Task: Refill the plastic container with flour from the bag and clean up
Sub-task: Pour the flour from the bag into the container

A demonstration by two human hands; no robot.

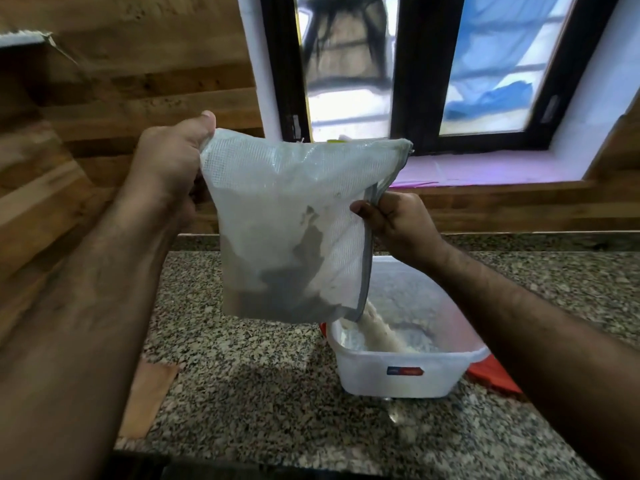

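A translucent mesh flour bag point(294, 220) with a grey zip edge hangs tipped above the counter. My left hand point(169, 164) grips its upper left corner, and my right hand point(394, 220) pinches the zip edge on the right side. Flour point(377, 332) streams from the bag's lower right corner into a clear plastic container point(408, 379) standing open on the counter below. A thin layer of flour lies inside the container. Some flour still clings inside the bag.
The container stands on a speckled granite counter point(259, 386). A red lid point(491, 375) lies under and behind the container. A brown paper piece point(149, 396) lies near the counter's left edge. Wood-panelled wall and a dark-framed window point(426, 81) rise behind.
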